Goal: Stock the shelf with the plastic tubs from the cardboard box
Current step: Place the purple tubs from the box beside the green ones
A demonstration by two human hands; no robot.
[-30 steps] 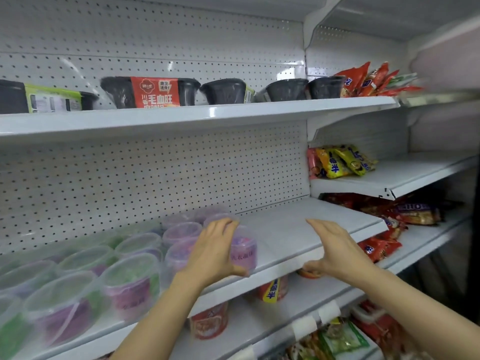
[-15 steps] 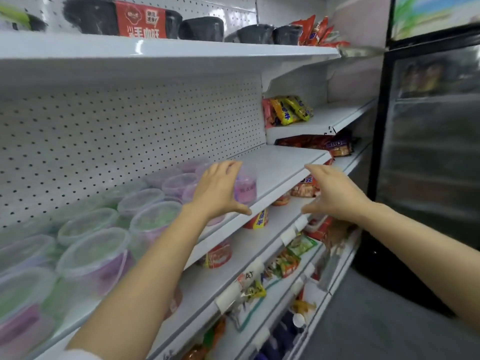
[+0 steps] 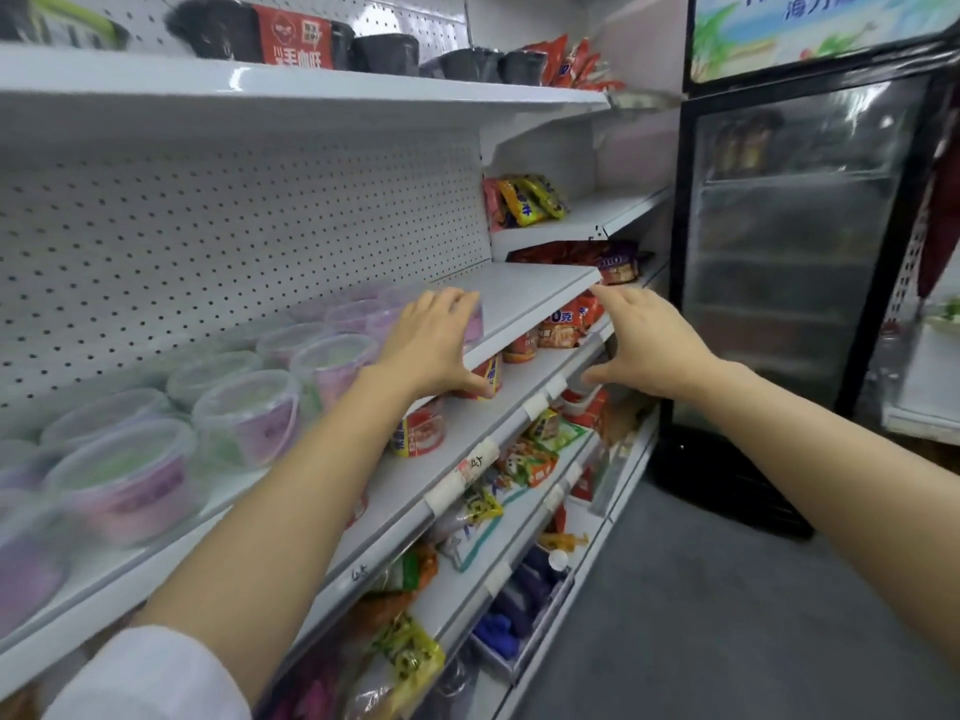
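Plastic tubs (image 3: 249, 418) ranged along shelf (image 3: 524, 298), newest hidden behind left hand (image 3: 431, 340). Both hands spread, gripping nothing; right hand (image 3: 649, 345) past shelf's end. Best nudged flush beside neighbours, then released gently.

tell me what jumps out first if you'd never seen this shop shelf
Two bare forearms reach in from below: the left hand rests against the rightmost plastic tub on the middle shelf, and the right hand hovers open just past the shelf's corner. A crowd of clear tubs with purple labels fills the shelf's left part. On the right stands a black glass-door fridge.
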